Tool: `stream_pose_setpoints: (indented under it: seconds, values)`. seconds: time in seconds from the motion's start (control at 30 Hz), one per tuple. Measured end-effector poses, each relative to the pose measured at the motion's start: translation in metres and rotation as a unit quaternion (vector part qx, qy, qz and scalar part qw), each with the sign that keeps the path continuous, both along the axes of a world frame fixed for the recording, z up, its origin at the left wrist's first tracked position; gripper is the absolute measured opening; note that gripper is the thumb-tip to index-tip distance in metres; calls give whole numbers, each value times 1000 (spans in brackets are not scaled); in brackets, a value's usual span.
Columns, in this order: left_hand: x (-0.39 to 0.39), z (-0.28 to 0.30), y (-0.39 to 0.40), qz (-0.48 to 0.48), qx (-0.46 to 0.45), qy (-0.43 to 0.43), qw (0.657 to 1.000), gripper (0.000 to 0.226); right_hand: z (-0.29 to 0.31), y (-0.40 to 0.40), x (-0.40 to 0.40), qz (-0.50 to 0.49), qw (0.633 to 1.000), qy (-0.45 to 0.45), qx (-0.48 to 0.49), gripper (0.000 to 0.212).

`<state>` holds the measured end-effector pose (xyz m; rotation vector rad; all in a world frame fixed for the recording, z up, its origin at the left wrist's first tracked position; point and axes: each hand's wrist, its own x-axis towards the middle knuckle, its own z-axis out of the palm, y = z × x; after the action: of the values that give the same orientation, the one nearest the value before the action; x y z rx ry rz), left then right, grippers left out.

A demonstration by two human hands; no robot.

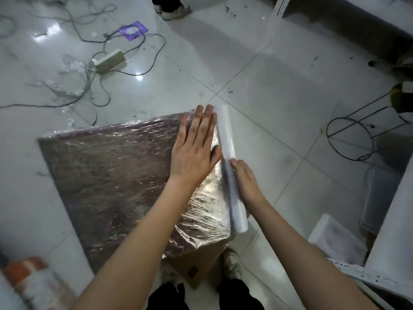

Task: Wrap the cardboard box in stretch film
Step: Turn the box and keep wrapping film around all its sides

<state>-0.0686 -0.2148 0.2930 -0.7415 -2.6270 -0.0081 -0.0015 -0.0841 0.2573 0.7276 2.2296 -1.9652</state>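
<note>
A large cardboard box (196,262) stands on the tiled floor, its top face (107,175) covered in shiny, wrinkled stretch film. Along the box's right edge lies the white roll of stretch film (228,153). My left hand (196,144) rests flat on the filmed top beside the roll, fingers spread and thumb touching the roll. My right hand (244,180) grips the roll near its middle from the right side. Bare cardboard shows on the box's near side below the film.
A power strip (109,61) with tangled cables lies on the floor at the back left. A wire stool frame (353,139) stands at the right. A white foam piece (335,240) and shelving sit at the near right. Another person's shoes (172,10) are at the top.
</note>
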Motion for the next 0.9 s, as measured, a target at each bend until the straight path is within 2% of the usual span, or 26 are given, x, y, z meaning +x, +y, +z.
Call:
stream_pose_setpoints:
  seconds: [0.07,0.2,0.33,0.53,0.7,0.77,0.9]
  values:
    - [16,-9,1,7,21,19,1000,58,1,-1,0,9,1000,4,-2,25]
    - [68,-35,6,45,40,-19,998,61,-2,0,10,22,999,-10,-37,24]
    - [76,-46,11,38,38,-12,998,60,-9,4,16,7,999,-10,-40,29]
    - [101,-53,13,72,55,35,995,61,-18,2,14,73,997,12,20,33]
    - [149,-85,12,51,12,1,999,61,-24,2,12,68,993,60,79,33]
    - [148,-89,7,59,29,-5,998,61,-25,0,11,74,990,73,97,34]
    - [146,-89,0,10,48,-5,999,57,-24,-1,7,60,993,65,81,41]
